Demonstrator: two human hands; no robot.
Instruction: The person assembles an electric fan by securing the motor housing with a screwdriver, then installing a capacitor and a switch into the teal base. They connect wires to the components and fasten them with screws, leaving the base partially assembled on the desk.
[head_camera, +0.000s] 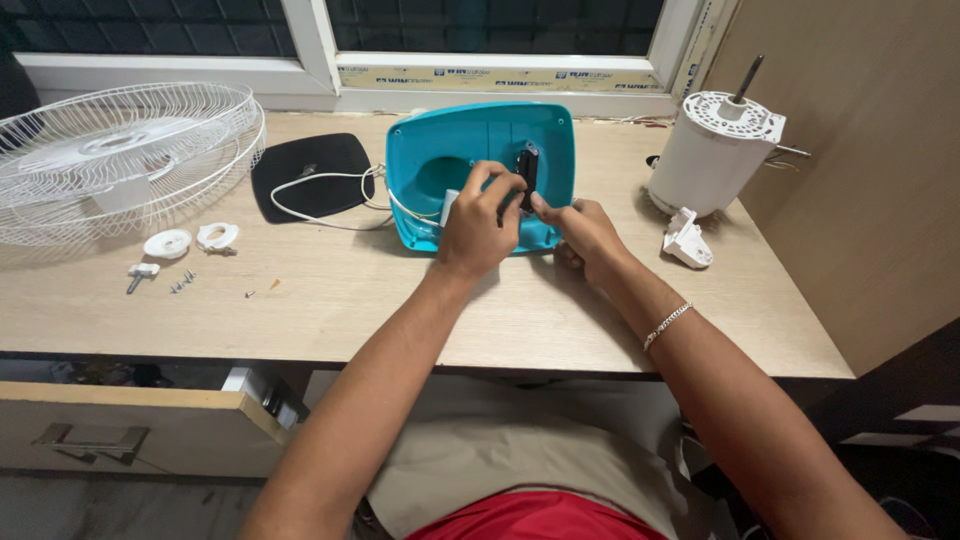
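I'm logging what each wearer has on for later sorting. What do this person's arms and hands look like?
Both forearms are bare, with no sleeves or gloves. The left hand has no jewellery in view. The right hand has a thin silver-coloured chain bracelet below the wrist.

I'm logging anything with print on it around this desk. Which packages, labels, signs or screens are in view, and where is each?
Printed protective tape strip: along the bottom of the window frame, behind the teal fan housing; long, narrow, pale yellow with small dark print.
A second strip: up the frame's right side.
No packages, signs or screens show.
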